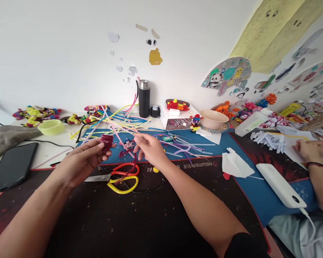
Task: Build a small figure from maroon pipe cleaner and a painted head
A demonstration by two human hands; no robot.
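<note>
My left hand (87, 157) is closed, pinching a short dark red coil of fuzzy pipe cleaner (107, 142) between thumb and fingers. To its right, my right hand (150, 148) has its fingers curled together. A dark red pipe cleaner strand (135, 165) hangs by those fingertips; whether they grip it is hidden. Beneath both hands lie scissors (123, 185) with one red and one yellow handle loop, blades toward the left. A small multicoloured pipe cleaner figure (128, 144) sits on the blue mat between the hands.
Loose pipe cleaners (118, 120) spread across the back. Behind them stand a black thermos (144, 100), a white box (165, 120) and a beige bowl (214, 119). A phone (13, 166) lies left; a white power bank (281, 184) lies right, near another person's hands (309, 150).
</note>
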